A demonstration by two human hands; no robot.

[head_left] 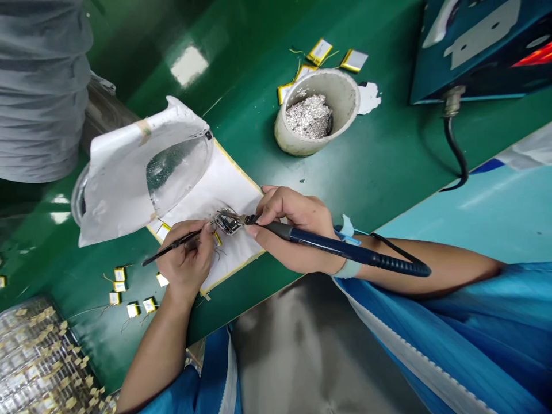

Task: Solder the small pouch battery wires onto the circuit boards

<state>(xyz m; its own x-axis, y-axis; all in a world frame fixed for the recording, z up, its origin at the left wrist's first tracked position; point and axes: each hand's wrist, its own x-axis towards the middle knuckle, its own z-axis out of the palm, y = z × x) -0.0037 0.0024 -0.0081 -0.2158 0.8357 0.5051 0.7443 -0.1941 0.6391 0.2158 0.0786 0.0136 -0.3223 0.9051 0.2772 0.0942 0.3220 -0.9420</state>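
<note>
My right hand [297, 227] is closed around a dark blue soldering iron [332, 244], whose tip touches or hovers just over a small circuit board [228, 222]. Pinched in my left hand [187, 253] is a pair of dark tweezers [176, 246], their points at the board's left edge. Under the board lies a white sheet [233, 172] with yellow edging. Thin wires and a small yellow-edged battery [217, 237] are beside the board, partly covered by my left fingers. Whether the tweezers grip a wire is too small to tell.
A pot of silvery solder scraps [310, 118] stands beyond my right hand, with several batteries [319, 52] behind it. A soldering station [478, 52] is at the upper right. A paper-covered clear hood [142, 167] leans at left. More batteries [119, 286] and a parts tray [43, 362] lie lower left.
</note>
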